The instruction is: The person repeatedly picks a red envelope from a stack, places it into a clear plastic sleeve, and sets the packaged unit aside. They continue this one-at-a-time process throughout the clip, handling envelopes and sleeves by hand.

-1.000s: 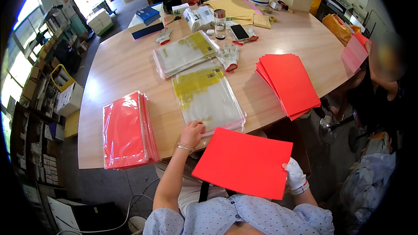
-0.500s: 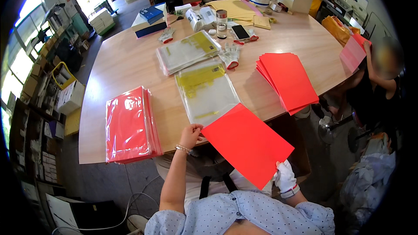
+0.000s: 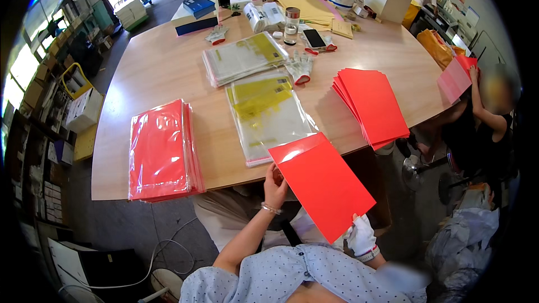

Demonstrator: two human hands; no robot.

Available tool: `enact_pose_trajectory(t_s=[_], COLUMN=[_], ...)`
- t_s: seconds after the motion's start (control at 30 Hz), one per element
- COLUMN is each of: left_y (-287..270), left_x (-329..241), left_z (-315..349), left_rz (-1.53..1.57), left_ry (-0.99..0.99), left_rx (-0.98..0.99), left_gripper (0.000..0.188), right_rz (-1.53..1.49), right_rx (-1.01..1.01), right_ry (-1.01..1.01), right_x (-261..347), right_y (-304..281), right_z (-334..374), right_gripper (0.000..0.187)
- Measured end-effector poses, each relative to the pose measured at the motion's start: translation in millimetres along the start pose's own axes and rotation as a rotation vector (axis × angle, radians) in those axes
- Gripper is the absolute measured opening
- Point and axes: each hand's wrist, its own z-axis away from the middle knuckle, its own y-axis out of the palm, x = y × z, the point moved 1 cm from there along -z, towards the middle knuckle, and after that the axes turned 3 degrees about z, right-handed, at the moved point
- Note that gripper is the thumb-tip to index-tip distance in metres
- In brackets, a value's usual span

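Note:
A red sheet (image 3: 325, 191) is held at a slant off the table's near edge. A glossy band crosses its upper end, like clear film over it. At its upper left edge my bare left hand (image 3: 275, 186) grips with curled fingers, partly hidden by the sheet. My right hand (image 3: 361, 237), in a white glove with bare fingertips, pinches the lower right corner. Just beyond the sheet lie clear plastic bags (image 3: 264, 115) with yellow-green print. To the left stands a stack of red sheets in glossy clear bags (image 3: 160, 151); to the right, a fanned pile of plain red sheets (image 3: 373, 104).
More clear bags (image 3: 244, 59) lie farther back on the wooden table (image 3: 151, 67), near work gloves (image 3: 301, 67), a phone (image 3: 314, 38), a jar (image 3: 291, 25) and a blue box (image 3: 198, 5). At the right edge a seated person (image 3: 488, 118) holds red and pink sheets.
My left hand has moved right, from the sheet's upper left corner to curl at its edge. The sheet's upper end now shows a glossy band. My right hand keeps its hold.

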Motion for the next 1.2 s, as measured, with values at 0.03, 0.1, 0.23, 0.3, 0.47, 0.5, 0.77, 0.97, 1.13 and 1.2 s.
enact_pose_trajectory(t_s=[0.03, 0.1, 0.23, 0.3, 0.47, 0.5, 0.77, 0.97, 1.13, 1.2], left_y=[3.5, 2.1, 15.7, 9.9, -23.2, -25.0, -50.1, -94.8, -67.0, -75.3], left_x=[7.8, 30.8, 77.9, 88.5, 98.9, 97.5, 63.7, 11.9, -6.7, 1.2], left_z=[-1.8, -5.1, 4.6, 27.2, 69.2, 69.4, 55.2, 41.4, 41.4, 41.7], left_rz=[-0.157, -0.473, -0.718, -0.787, -0.867, -0.842, 0.052, -0.067, 0.121, 0.134], left_ry=[-0.005, -0.017, -0.098, -0.120, -0.140, -0.169, -0.593, -0.594, -0.683, -0.651], left_rx=[0.093, 0.279, 0.472, 0.474, 0.477, 0.472, 0.192, 0.115, -0.152, -0.250], left_gripper=[0.030, 0.024, 0.022, 0.021, 0.019, 0.018, 0.040, 0.038, 0.035, 0.032], right_rz=[-0.028, -0.068, 0.013, 0.014, -0.201, -0.226, 0.074, 1.271, 1.590, 1.660], right_rx=[0.015, 0.032, 0.123, 0.105, 0.191, 0.219, 0.432, 0.533, 0.489, 0.531], right_ry=[0.021, 0.062, 0.108, 0.150, 0.268, 0.219, 0.290, -0.905, -0.934, -1.033], right_x=[-1.3, -4.7, -6.3, -21.6, -53.3, -66.0, -31.0, -29.6, -80.9, -95.1], right_y=[2.5, 8.6, 8.9, 2.2, 33.2, 34.5, 77.2, 118.5, 150.0, 147.7], right_z=[1.5, 4.9, 6.5, -4.7, -72.3, -99.7, -140.2, -125.7, -124.7, -131.1], right_gripper=[0.019, 0.019, 0.020, 0.019, 0.019, 0.019, 0.014, 0.009, 0.009, 0.006])
